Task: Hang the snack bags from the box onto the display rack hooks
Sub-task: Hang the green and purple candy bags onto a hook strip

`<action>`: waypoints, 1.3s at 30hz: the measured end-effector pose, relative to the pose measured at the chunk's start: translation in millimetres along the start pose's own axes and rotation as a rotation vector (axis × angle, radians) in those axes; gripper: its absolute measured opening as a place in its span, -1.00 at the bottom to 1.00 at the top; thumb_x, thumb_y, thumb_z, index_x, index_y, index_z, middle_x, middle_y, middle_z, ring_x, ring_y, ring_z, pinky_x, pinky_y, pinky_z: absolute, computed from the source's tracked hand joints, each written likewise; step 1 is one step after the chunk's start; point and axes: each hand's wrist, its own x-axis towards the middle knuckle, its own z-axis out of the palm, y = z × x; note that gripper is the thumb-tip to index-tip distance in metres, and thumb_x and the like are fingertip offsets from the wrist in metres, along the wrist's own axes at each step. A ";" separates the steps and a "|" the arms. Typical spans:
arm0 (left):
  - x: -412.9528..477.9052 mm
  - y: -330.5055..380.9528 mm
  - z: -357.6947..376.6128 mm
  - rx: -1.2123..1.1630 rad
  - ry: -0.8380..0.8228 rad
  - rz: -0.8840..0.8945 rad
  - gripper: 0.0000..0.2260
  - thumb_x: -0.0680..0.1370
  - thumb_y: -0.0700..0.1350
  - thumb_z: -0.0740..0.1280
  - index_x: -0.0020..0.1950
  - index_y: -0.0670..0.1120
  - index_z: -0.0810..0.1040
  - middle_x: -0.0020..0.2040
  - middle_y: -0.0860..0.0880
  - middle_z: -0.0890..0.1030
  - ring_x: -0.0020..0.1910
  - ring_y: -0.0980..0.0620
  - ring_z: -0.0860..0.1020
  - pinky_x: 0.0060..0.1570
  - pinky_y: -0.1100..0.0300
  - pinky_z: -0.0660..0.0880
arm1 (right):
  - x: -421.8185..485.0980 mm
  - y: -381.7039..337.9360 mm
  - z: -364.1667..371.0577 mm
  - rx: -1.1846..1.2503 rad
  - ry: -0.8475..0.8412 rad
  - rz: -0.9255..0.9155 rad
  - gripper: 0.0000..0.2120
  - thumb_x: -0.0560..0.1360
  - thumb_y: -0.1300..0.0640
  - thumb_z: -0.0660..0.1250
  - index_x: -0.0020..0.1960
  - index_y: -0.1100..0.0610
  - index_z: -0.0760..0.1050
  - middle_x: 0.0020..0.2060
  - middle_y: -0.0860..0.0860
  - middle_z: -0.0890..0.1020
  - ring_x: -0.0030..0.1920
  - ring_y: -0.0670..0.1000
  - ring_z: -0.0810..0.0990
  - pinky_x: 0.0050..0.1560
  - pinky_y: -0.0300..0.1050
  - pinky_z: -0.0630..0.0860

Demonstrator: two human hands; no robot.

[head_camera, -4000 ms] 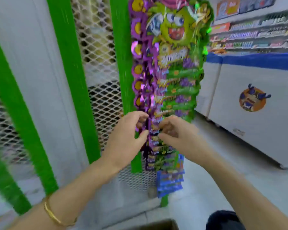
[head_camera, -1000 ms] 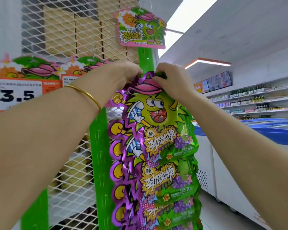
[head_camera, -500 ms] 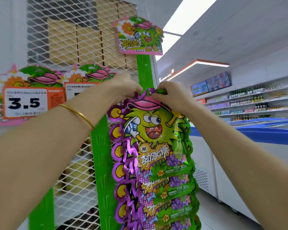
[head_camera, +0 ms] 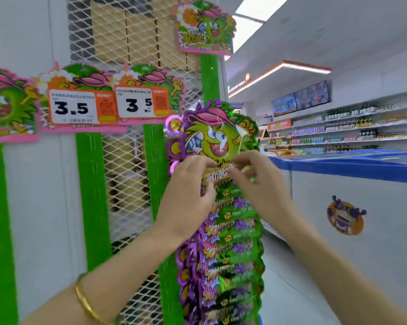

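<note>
Left hand (head_camera: 188, 191) and right hand (head_camera: 258, 184) are raised at the top snack bag (head_camera: 211, 139), fingers pinching its front. 2 price tags (head_camera: 80, 106) hang left of it, with a freezer (head_camera: 362, 184) to its right.

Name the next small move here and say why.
Probably smooth the top snack bag downward, then let go: the left hand and right hand both pinch its lower part, and it already hangs above the column of bags.
</note>
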 end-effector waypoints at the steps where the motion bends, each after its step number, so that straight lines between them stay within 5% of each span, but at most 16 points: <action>1: -34.3 2.5 1.9 -0.057 -0.044 -0.039 -0.74 0.49 -0.23 0.32 0.16 -0.03 0.48 0.07 0.13 0.46 0.12 0.21 0.40 0.17 0.42 0.27 | -32.5 2.1 7.3 0.060 -0.078 0.035 -0.87 0.49 0.09 0.34 -0.06 -0.11 0.44 -0.14 -0.12 0.56 -0.23 -0.19 0.53 -0.21 -0.35 0.44; 5: -168.9 -10.8 21.5 -0.159 -0.280 -0.275 -0.75 0.42 -0.18 0.29 0.09 -0.06 0.54 0.07 0.10 0.52 0.08 0.28 0.40 0.11 0.55 0.23 | -158.4 32.6 45.7 0.138 -0.426 0.210 -0.91 0.50 0.16 0.34 -0.07 -0.02 0.51 -0.26 -0.14 0.57 -0.30 -0.18 0.52 -0.27 -0.38 0.39; 10: -354.0 -36.5 35.8 -0.250 -0.595 -0.775 -0.76 0.42 -0.21 0.30 0.07 -0.17 0.55 0.01 -0.03 0.52 0.07 0.00 0.48 -0.04 0.37 0.34 | -330.0 80.6 105.5 0.036 -0.950 0.519 -0.87 0.52 0.15 0.31 -0.01 0.21 0.51 -0.31 -0.07 0.53 -0.40 -0.24 0.51 -0.31 -0.22 0.44; 14: -443.9 -52.1 32.5 -0.235 -0.742 -1.005 -0.75 0.46 -0.42 0.29 0.03 -0.12 0.50 -0.02 -0.04 0.51 0.00 -0.01 0.48 -0.05 0.34 0.39 | -427.0 100.8 132.6 -0.093 -1.224 0.592 -0.75 0.54 0.08 0.29 0.00 0.30 0.52 -0.07 0.23 0.60 -0.08 0.09 0.54 -0.10 -0.13 0.35; 17: -469.1 -59.9 33.4 -0.210 -0.739 -1.099 -0.71 0.45 -0.46 0.25 -0.03 -0.09 0.49 -0.03 -0.08 0.54 -0.09 -0.02 0.47 -0.15 0.38 0.37 | -461.5 118.3 143.9 -0.224 -1.421 0.587 -0.69 0.53 0.02 0.29 0.09 0.26 0.49 0.04 0.21 0.58 0.07 0.14 0.53 -0.02 -0.12 0.36; 20: -475.2 -61.3 42.7 -0.196 -0.789 -1.119 -0.81 0.50 -0.38 0.26 0.01 -0.15 0.53 0.00 -0.09 0.54 -0.09 0.01 0.49 -0.07 0.21 0.38 | -485.8 134.0 149.0 -0.384 -1.573 0.520 -0.57 0.49 -0.08 0.31 0.26 0.15 0.42 0.19 0.16 0.53 0.21 0.17 0.48 0.17 0.01 0.44; 25: -472.3 -61.6 52.4 -0.213 -0.887 -1.017 -0.83 0.55 -0.22 0.26 0.12 -0.09 0.53 0.03 0.06 0.52 0.03 0.14 0.48 -0.01 0.33 0.33 | -509.4 138.0 162.9 -0.483 -1.607 0.395 -0.45 0.51 -0.14 0.25 0.41 0.07 0.27 0.27 0.10 0.46 0.29 0.15 0.38 0.20 0.07 0.41; 32: -482.8 -64.7 50.6 -0.214 -0.894 -1.036 -0.82 0.57 -0.20 0.23 0.13 -0.05 0.54 0.03 0.09 0.52 0.03 0.16 0.49 -0.13 0.47 0.32 | -520.6 133.9 176.1 -0.443 -1.410 0.448 -0.46 0.46 -0.13 0.32 0.36 0.06 0.37 0.21 0.08 0.47 0.23 0.11 0.44 0.20 0.01 0.43; 39: -485.0 -62.6 49.0 -0.275 -0.912 -1.071 -0.82 0.55 -0.19 0.27 0.13 -0.04 0.52 0.06 0.05 0.55 0.05 0.12 0.52 -0.04 0.38 0.41 | -496.9 137.7 166.8 -0.189 -1.353 0.560 -0.78 0.45 0.01 0.39 0.02 0.10 0.50 -0.02 0.06 0.55 0.01 0.08 0.50 -0.03 -0.06 0.44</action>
